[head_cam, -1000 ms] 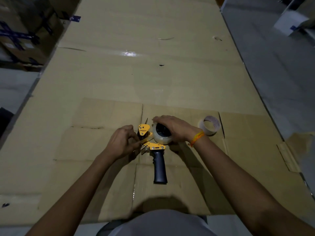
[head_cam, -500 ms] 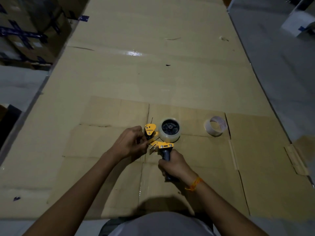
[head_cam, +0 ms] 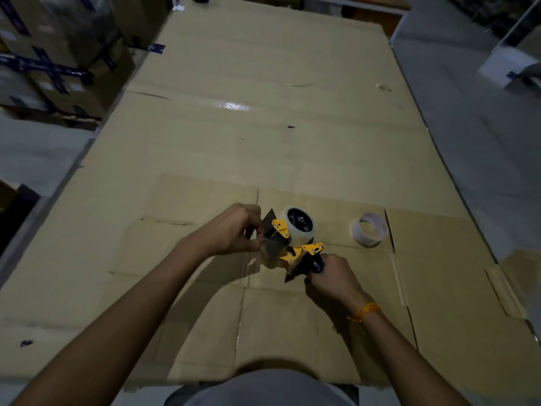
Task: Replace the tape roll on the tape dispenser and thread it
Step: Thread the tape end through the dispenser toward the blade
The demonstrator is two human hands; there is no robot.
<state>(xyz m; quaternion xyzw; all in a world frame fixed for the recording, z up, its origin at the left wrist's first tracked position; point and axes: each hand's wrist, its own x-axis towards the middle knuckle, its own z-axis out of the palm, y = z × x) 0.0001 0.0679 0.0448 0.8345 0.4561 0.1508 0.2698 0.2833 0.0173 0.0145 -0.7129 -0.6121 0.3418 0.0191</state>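
Observation:
The yellow tape dispenser (head_cam: 288, 244) is lifted and tilted above the cardboard. A full clear tape roll (head_cam: 300, 225) sits on its black hub. My right hand (head_cam: 329, 278) is closed around the black handle. My left hand (head_cam: 234, 230) pinches at the dispenser's front end, by the dark flap and roller; whether it holds the tape's free end I cannot tell. An empty tape core (head_cam: 369, 230) lies on the cardboard to the right of the dispenser.
Flattened cardboard sheets (head_cam: 263, 127) cover the table. Stacked boxes with dark tape (head_cam: 55, 63) stand at the far left. The table's right edge runs along a grey floor (head_cam: 483, 142).
My right hand left the tape roll and took the handle. The dispenser has since come up off the cardboard and tilted. My left hand stays at its front end.

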